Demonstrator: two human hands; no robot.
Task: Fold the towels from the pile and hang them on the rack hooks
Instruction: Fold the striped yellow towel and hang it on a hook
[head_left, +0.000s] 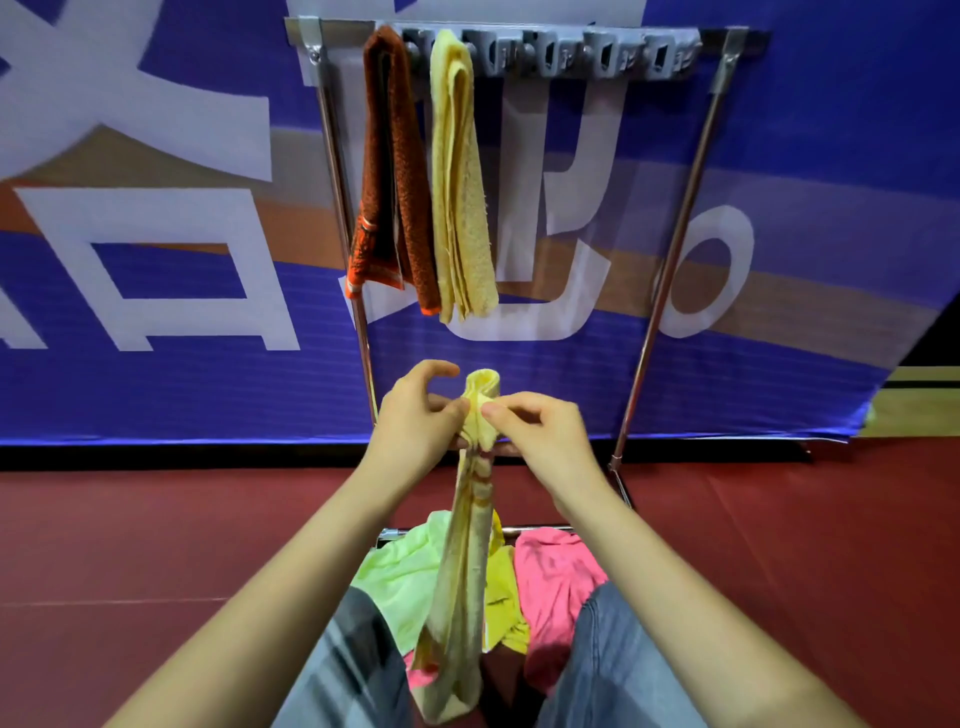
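Below the rack, where two towels already hang, our left hand and right hand pinch a folded third towel above the unfolded pile.

The light is bright and even, and the colours look strong. Shadows are soft; it gets darker low down between my knees. The shiny rack poles catch thin white glare. The picture bends at the sides, so the poles lean outward and my arms look huge. The banner is smeary on the left.
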